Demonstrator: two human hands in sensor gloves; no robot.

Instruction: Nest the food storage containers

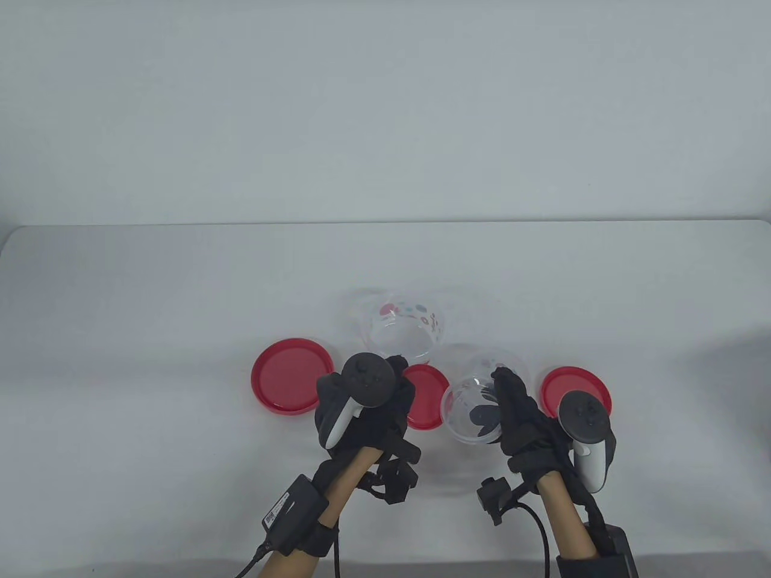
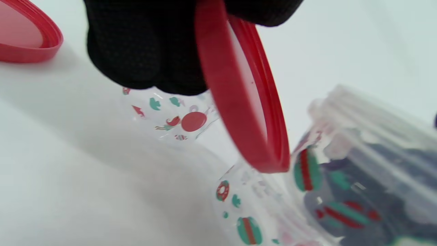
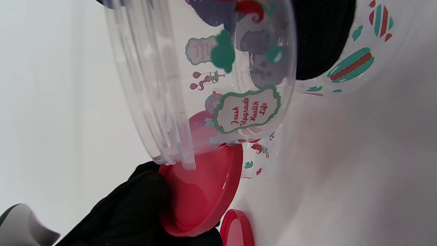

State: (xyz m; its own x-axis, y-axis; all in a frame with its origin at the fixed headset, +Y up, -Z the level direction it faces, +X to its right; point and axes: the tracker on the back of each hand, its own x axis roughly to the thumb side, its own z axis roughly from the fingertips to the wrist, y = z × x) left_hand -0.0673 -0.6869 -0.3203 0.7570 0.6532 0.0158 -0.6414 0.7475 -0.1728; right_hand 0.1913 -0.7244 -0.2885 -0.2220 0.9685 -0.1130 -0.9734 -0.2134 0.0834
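My right hand (image 1: 506,397) grips a clear printed container (image 1: 476,403), tilted and lifted off the white table, with fingers inside it. It fills the right wrist view (image 3: 205,68), and my fingers (image 3: 321,41) show dark behind it. My left hand (image 1: 394,391) pinches a small red lid (image 1: 429,397) by its edge, right beside the container's rim. The lid hangs from my gloved fingers (image 2: 146,51) in the left wrist view (image 2: 239,95). A second clear printed container (image 1: 403,328) stands open on the table just behind both hands.
A large red lid (image 1: 292,376) lies left of my left hand. A mid-sized red lid (image 1: 575,391) lies right of my right hand. The white table (image 1: 150,301) stretches back to a pale wall.
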